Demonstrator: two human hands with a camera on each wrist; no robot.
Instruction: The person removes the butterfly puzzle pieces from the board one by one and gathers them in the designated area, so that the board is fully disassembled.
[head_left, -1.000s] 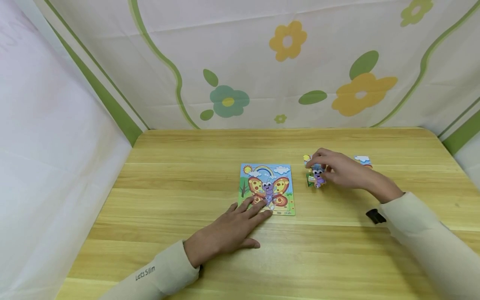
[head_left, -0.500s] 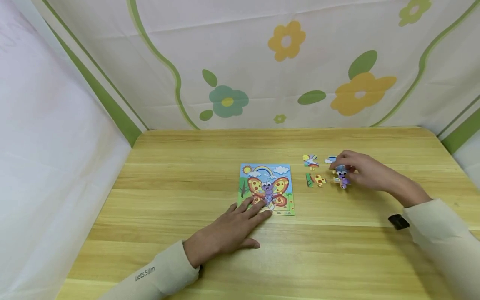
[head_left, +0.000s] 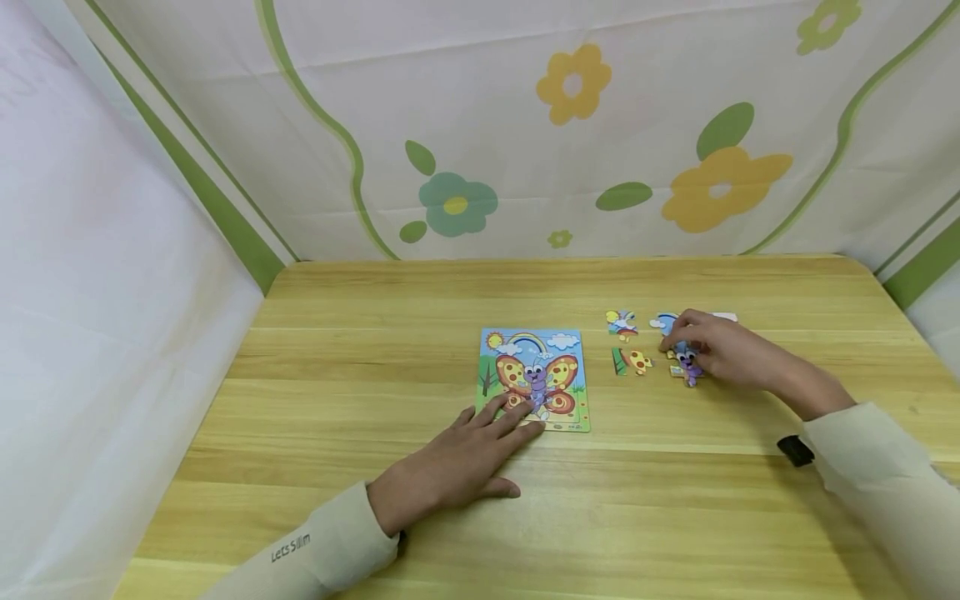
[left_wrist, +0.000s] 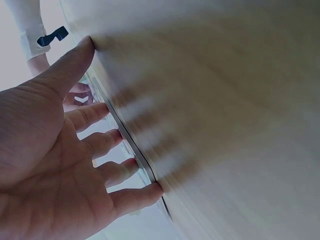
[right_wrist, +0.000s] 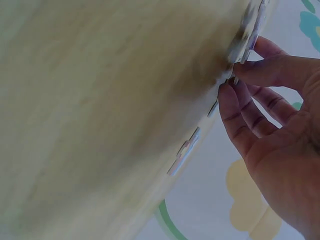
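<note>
My left hand (head_left: 468,454) rests with fingers spread on the lower edge of a square butterfly puzzle board (head_left: 534,367). In the left wrist view, the fingertips (left_wrist: 131,165) touch the board's thin edge. Off to the right, my right hand (head_left: 731,350) pinches a puzzle piece (head_left: 688,371) showing the purple butterfly body, low at the tabletop. The right wrist view shows the thumb and fingers (right_wrist: 232,112) close together at the table surface; the piece is seen edge-on there, partly hidden.
Left of my right hand lie a sun piece (head_left: 622,322) and a yellow-wing piece (head_left: 633,361). A rainbow piece (head_left: 663,322) is just behind the fingers, and a whitish piece (head_left: 724,317) shows past the hand. A flowered cloth wall (head_left: 525,150) stands behind the table.
The right hand has carried the purple-body piece rightward from beside the yellow-wing piece, then slightly nearer and down, below the rainbow piece. My left hand has stayed on the board.
</note>
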